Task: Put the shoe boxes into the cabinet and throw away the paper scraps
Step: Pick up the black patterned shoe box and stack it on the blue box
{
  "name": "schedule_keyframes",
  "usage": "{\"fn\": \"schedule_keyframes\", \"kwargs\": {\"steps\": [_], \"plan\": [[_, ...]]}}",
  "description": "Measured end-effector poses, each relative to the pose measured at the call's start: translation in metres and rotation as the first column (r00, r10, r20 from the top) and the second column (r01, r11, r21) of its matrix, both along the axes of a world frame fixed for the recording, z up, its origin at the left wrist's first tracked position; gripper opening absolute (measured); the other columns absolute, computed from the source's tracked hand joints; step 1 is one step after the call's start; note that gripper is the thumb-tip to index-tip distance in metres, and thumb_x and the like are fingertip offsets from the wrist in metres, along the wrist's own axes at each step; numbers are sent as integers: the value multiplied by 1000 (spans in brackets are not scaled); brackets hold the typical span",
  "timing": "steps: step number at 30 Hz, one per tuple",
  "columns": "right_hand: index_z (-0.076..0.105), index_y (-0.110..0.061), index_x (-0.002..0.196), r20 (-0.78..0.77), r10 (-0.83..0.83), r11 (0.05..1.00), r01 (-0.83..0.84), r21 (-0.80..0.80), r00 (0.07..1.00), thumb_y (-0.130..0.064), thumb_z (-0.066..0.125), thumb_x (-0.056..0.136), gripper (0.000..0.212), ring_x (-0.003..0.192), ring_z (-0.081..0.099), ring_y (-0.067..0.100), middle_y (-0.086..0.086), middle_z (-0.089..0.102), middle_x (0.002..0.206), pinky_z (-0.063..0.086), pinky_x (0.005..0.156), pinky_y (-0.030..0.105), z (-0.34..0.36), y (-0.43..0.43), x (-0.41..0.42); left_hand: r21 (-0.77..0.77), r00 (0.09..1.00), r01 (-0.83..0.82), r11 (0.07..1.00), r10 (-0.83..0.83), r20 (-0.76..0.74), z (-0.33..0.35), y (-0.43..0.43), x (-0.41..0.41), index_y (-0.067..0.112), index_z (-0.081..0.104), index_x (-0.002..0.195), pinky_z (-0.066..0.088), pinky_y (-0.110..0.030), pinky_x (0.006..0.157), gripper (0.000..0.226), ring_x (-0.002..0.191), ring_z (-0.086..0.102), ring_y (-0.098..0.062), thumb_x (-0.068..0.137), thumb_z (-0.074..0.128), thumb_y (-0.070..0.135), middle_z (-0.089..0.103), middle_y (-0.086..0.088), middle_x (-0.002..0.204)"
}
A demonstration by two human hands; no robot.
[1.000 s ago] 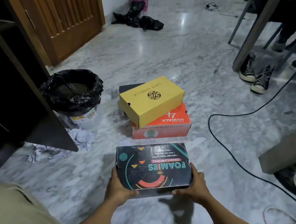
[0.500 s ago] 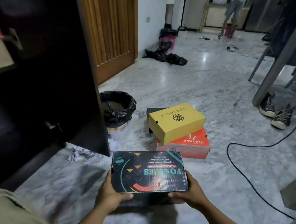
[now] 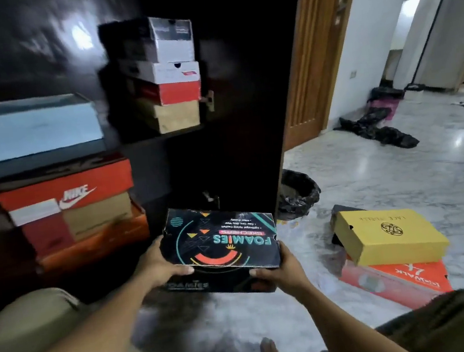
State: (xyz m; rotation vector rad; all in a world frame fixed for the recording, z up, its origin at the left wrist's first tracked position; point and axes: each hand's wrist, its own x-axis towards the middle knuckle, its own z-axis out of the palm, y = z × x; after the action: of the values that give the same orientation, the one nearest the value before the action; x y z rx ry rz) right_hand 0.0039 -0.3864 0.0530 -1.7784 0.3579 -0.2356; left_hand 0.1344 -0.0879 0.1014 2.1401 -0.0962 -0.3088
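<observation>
The black shoe box point(image 3: 221, 236) has swung up toward the cabinet point(image 3: 233, 102), with the left hand point(image 3: 157, 267) and right hand point(image 3: 281, 269) each gripping an end. Its long axis runs crosswise, and the cabinet lies ahead-left of the grip, nearer the left hand

Both hands, left point(image 3: 160, 266) and right point(image 3: 284, 270), grip a black box point(image 3: 222, 243) (lid reads FOAMIES) before the dark cabinet point(image 3: 222, 153) holding stacked boxes point(image 3: 166, 75).
</observation>
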Motion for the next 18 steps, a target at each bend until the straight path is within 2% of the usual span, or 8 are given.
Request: {"fn": "schedule_keyframes", "kwargs": {"steps": [2, 5, 6, 9, 10, 13, 15, 18], "plan": [[56, -27, 124, 52, 51, 998, -50, -29, 997, -25, 101, 51, 85, 100, 70, 5, -6, 72, 114, 60, 74, 27, 19, 16, 31, -30, 998, -43, 999, 44, 43, 29, 24, 7, 18, 31, 152, 40, -34, 107, 137, 130, 50, -23, 35, 102, 31, 50, -6, 147], [58, -33, 120, 109, 147, 989, -146, -20, 983, -32, 103, 45, 87, 108, 70, 22, -4, 72, 115, 63, 76, 49, 49, 41, 82, -78, 981, -132, 988, 142, 131, 70, 58, 19, 14, 33, 151, 39, -29, 103, 128, 125, 50, -20, 43, 101, 18, 50, 0, 141], [58, -31, 120, 137, 174, 985, -172, -22, 975, -29, 102, 47, 85, 106, 70, 20, -4, 72, 113, 63, 74, 45, 61, 51, 99, -90, 966, -186, 978, 199, 168, 85, 68, 21, 14, 33, 151, 40, -30, 104, 126, 127, 50, -22, 45, 100, 17, 50, -3, 142], [55, -21, 128, 251, 232, 973, -223, -63, 940, -21, 98, 56, 84, 100, 69, 4, -10, 69, 113, 59, 73, 20, 104, 86, 144, -102, 895, -314, 944, 330, 300, 125, 101, 25, 20, 35, 150, 43, -36, 108, 130, 129, 51, -24, 38, 101, 25, 51, -6, 144], [54, -18, 130, 290, 245, 969, -232, -80, 925, -23, 98, 56, 86, 103, 69, 5, -9, 70, 114, 59, 78, 20, 117, 96, 159, -122, 868, -347, 930, 368, 334, 137, 112, 25, 21, 37, 148, 44, -36, 106, 128, 126, 53, -23, 38, 101, 25, 54, -5, 142], [48, -14, 141, 351, 269, 963, -256, -85, 897, -31, 99, 53, 103, 116, 65, 15, -1, 68, 126, 56, 98, 37, 157, 122, 192, -180, 792, -406, 896, 443, 419, 172, 132, 24, 23, 40, 143, 46, -35, 102, 119, 121, 55, -20, 41, 101, 24, 57, 0, 135], [44, -11, 145, 393, 288, 957, -279, -81, 873, -32, 98, 55, 107, 120, 63, 17, 2, 65, 131, 53, 102, 41, 183, 138, 207, -224, 741, -430, 875, 484, 466, 192, 139, 24, 22, 40, 143, 46, -34, 102, 117, 120, 55, -19, 43, 101, 22, 57, 2, 133], [51, -16, 139, 455, 312, 948, -308, -86, 834, -41, 98, 50, 104, 116, 66, 17, 0, 68, 127, 54, 101, 43, 215, 153, 235, -288, 681, -456, 842, 539, 495, 217, 149, 30, 21, 44, 140, 45, -29, 97, 109, 111, 55, -14, 46, 99, 18, 58, 5, 123]]}}
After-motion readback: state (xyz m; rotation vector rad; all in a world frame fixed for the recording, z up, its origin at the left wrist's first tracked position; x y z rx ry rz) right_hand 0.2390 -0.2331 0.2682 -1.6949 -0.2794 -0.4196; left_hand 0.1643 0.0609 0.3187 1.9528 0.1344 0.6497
